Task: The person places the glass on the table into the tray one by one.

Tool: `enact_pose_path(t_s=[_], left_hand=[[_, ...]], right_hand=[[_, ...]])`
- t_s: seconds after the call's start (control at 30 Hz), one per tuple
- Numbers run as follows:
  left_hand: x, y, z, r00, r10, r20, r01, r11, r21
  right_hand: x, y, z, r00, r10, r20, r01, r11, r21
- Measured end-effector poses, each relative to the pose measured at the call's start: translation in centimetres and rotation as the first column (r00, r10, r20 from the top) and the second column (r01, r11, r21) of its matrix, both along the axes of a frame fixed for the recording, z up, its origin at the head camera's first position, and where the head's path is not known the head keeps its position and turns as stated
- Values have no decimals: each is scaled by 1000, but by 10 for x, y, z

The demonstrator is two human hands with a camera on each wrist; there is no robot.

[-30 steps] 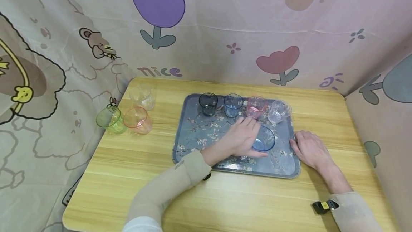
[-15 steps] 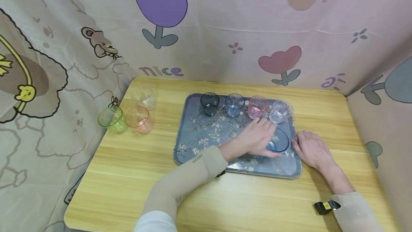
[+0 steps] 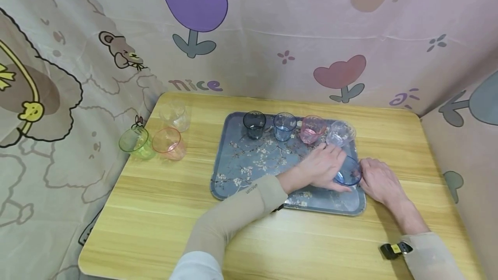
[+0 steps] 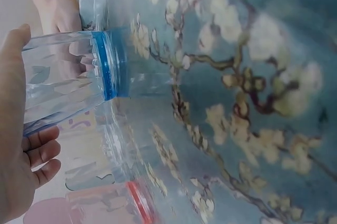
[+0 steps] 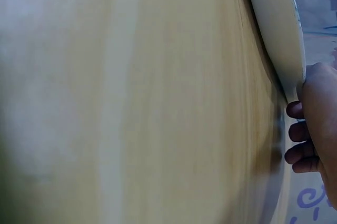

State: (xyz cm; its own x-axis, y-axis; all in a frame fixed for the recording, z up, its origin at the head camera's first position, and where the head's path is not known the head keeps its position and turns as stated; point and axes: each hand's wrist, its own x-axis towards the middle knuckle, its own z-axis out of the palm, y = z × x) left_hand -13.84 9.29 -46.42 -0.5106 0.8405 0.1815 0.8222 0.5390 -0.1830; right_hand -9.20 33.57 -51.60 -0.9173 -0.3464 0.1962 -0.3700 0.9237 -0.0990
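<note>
My left hand [image 3: 324, 167] grips a clear blue-tinted cup [image 3: 350, 172] near the right side of the patterned blue tray [image 3: 233, 185]. In the left wrist view the thumb lies on one side of this cup [image 4: 63, 84] and the fingers on the other, its blue base close over the tray. My right hand [image 3: 379, 180] holds the tray's right rim; in the right wrist view its fingers [image 5: 301, 153] curl beneath the raised edge. Along the tray's back stand a dark grey cup [image 3: 254, 126], a blue cup [image 3: 285, 128], a pink cup [image 3: 311, 131] and a colourless cup [image 3: 340, 132].
On the wooden table [image 3: 155, 224], left of the tray, stand a green cup [image 3: 138, 144], an orange-red rimmed cup [image 3: 170, 145] and a colourless cup [image 3: 178, 118]. A printed cloth [image 3: 253, 33] hangs behind the table and at both sides.
My left hand has slid the blue-tinted cup rightward across the tray, from near its middle to close by the right rim. My right hand stays at that rim.
</note>
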Motion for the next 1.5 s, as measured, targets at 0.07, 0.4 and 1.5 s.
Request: enact_pose_path(t_s=[0.07,0.4,1.5], left_hand=[[0,2,0,1000,-5,-6,5,1000,-2],[0,11,1,999,-18,-37,18,1000,-11],[-2,-2,15,997,21,69,-17,998,-66]], right_hand=[[0,1,0,1000,-2,5,2,1000,2],[2,5,1,1000,-10,13,10,1000,15],[2,3,0,1000,5,-29,-3,998,55]])
